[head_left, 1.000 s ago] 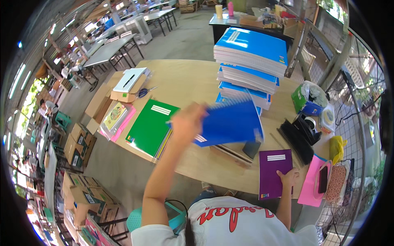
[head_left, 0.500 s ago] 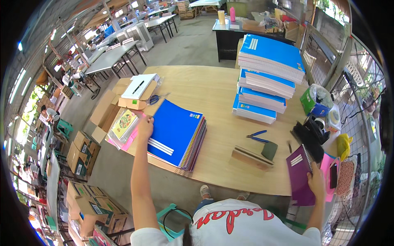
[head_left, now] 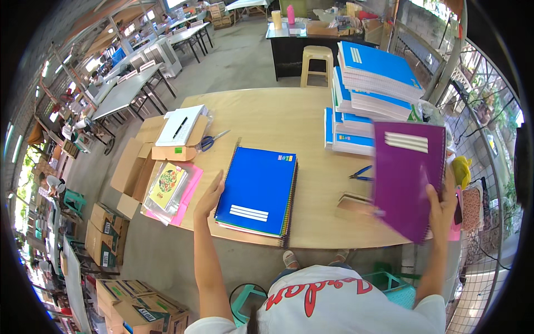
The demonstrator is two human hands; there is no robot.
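A stack of spiral notebooks with a blue cover on top (head_left: pixel 257 186) lies on the table in front of me. My left hand (head_left: pixel 210 196) is open beside the stack's left edge, fingers stretched out; whether they touch it I cannot tell. On the right, my right hand (head_left: pixel 443 205) grips a purple spiral notebook (head_left: pixel 406 172) by its right side and holds it tilted above the table. The notebook covers part of the pliers with blue handles (head_left: pixel 361 175) and a brown cardboard-like block (head_left: pixel 356 205).
Tall piles of blue-covered unbound books (head_left: pixel 381 69) stand at the back right. Scissors (head_left: pixel 208 142), an open cardboard box (head_left: pixel 175 151) with white sheets and a pen, and plastic-wrapped yellow cards (head_left: pixel 168 182) sit at the left. A yellow stool (head_left: pixel 317 54) stands behind the table.
My right hand has lifted the purple notebook from the table's right side and brought it inward. My left hand has let go of the blue notebook's edge, and the stack looks squarer.
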